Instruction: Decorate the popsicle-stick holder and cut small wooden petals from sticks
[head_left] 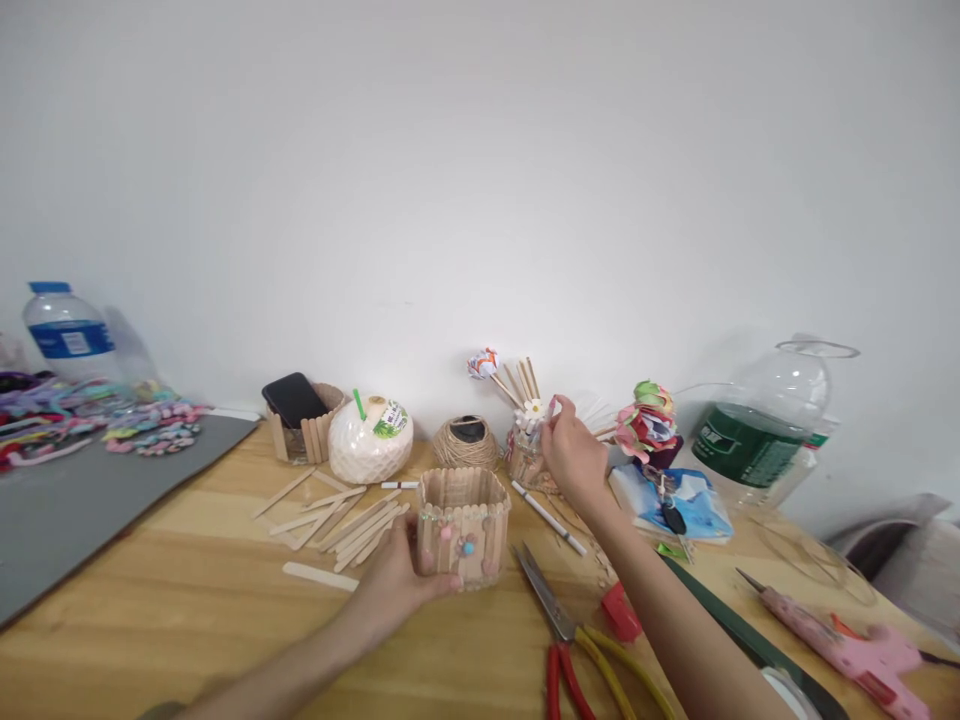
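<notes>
My left hand (394,585) grips the near left side of a small holder built from popsicle sticks (463,525), which stands upright on the wooden table (187,590) and has coloured beads stuck to its front. My right hand (574,455) reaches farther back to a small jar (525,458) packed with wooden sticks and a white paper flower (533,409); its fingertips pinch something at the top of the jar, too small to make out. A pile of loose popsicle sticks (341,515) lies just left of the holder.
A twine ball (466,442), a white coconut with a green straw (371,438) and a stick box holding a black phone (300,418) stand behind. Pliers (559,625), a pink glue gun (847,645), a pen (551,518), tissues (671,500), bottles (757,425) lie to the right. A grey mat (82,500) covers the left.
</notes>
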